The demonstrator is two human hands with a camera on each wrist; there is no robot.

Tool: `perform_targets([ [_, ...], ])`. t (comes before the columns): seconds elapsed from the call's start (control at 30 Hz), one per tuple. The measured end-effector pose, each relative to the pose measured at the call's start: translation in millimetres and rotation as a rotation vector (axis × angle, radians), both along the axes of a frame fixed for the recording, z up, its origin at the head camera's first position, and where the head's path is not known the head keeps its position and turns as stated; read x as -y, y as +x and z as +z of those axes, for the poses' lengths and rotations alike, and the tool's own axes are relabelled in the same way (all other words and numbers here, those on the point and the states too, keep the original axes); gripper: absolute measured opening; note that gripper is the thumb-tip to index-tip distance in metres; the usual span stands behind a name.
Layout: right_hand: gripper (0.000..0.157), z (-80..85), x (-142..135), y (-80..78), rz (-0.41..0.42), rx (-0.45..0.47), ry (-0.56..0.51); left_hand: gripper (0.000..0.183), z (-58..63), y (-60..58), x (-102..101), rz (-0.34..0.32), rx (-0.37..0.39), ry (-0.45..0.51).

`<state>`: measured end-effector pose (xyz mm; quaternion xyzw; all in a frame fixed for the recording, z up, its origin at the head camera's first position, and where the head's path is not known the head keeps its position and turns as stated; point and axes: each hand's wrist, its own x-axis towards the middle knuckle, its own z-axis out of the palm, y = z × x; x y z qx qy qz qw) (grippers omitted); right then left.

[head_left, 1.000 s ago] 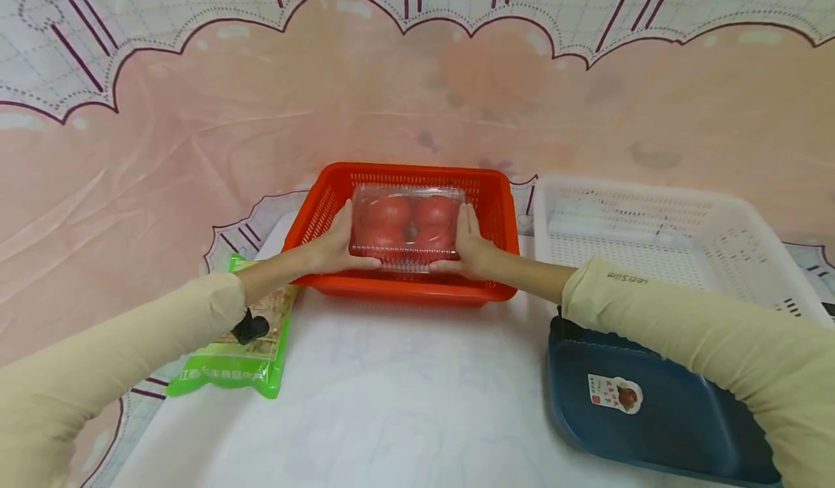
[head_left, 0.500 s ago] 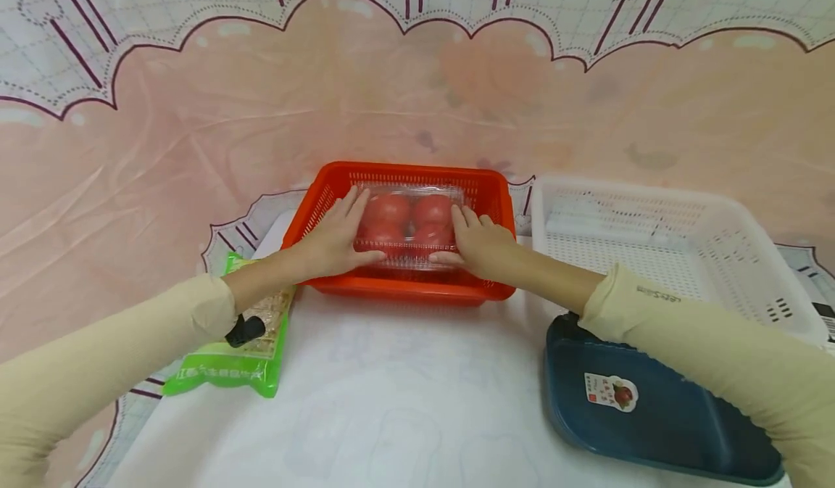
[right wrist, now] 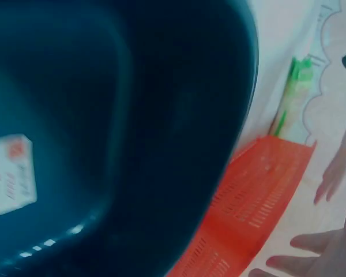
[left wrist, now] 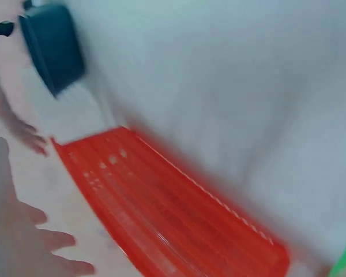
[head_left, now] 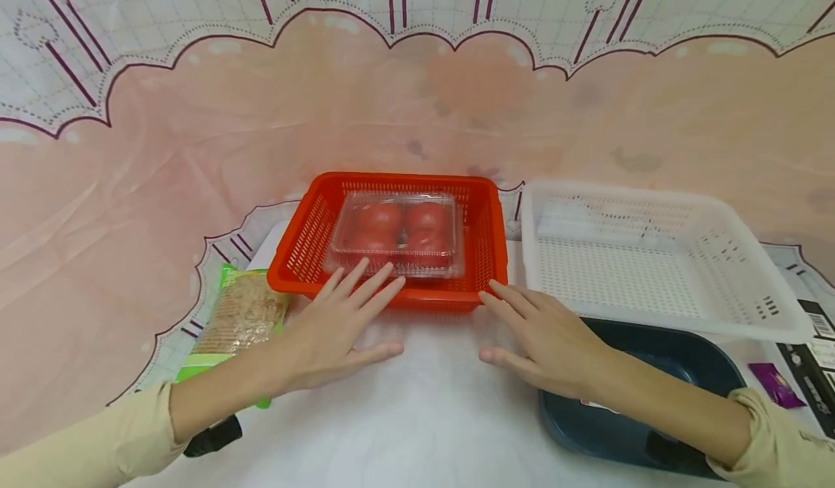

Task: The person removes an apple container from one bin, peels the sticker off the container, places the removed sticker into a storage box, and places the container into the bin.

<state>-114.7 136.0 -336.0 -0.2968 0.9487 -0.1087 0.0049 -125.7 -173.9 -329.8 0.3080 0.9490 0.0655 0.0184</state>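
Note:
A clear plastic box of red tomatoes [head_left: 417, 238] lies inside the red slotted basket [head_left: 484, 249]. My left hand [head_left: 333, 339] is held over the basket's front rim, fingers spread and thumb apart, its fingertips overlapping the box's near edge in the head view. Nothing is in its grasp. Near the basket's front right corner is my right hand [head_left: 551, 343], also with straight fingers and holding nothing. Its forearm passes over a dark blue basin [head_left: 659, 343] with a white label [right wrist: 11, 173] inside. The left wrist view is blurred.
To the right of the red basket stands a white perforated basket [head_left: 620, 278]. A green-edged food bag [head_left: 241, 314] lies left, partly under my left forearm. At the far right are a small purple packet [head_left: 776, 385] and a black-and-white printed item [head_left: 809, 379].
Both hands have let go of the tomato box's sides and drawn back toward me, the right one also outward. The box rests in the red basket.

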Motion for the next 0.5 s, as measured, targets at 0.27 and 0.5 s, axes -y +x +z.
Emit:
perform_targets([
  [0.27,0.081,-6.4,-12,30.5,0.051,0.025,0.012,0.080,-5.3,36.2,-3,-0.058,0.062,-0.009],
  [0.5,0.077,-8.0,-16,38.5,0.097,0.007,0.001,0.079,-5.9,43.4,-3,-0.039,0.036,-0.021],
])
